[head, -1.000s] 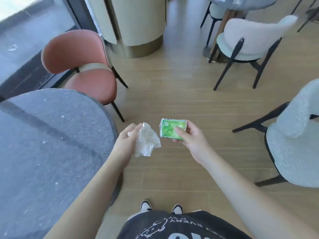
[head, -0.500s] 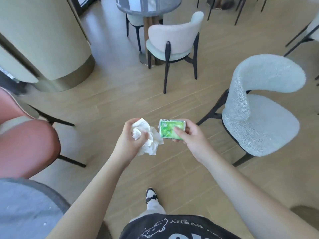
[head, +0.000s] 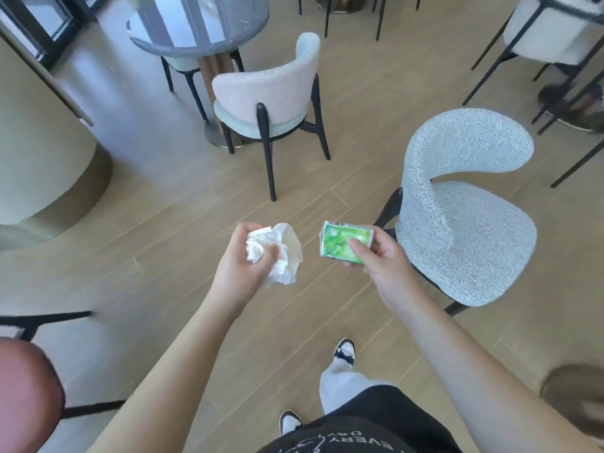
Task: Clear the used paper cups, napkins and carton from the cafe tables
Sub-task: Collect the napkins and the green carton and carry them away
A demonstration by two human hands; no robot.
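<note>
Left hand [head: 240, 269] gripping crumpled napkin [head: 281, 253], right hand [head: 380, 259] holding green carton [head: 340, 243], above wooden floor [head: 163, 230]

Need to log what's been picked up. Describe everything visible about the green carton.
The green carton is a small box-shaped pack, apparently coated paperboard, printed in bright leafy green with a white edge and a barcode strip along its upper left end. It lies roughly flat, long side across the view, held in the air above the wooden floor. The right hand grips it, thumb on the printed face, fingers beneath. Nothing else touches it; whether it is empty cannot be told.
</note>
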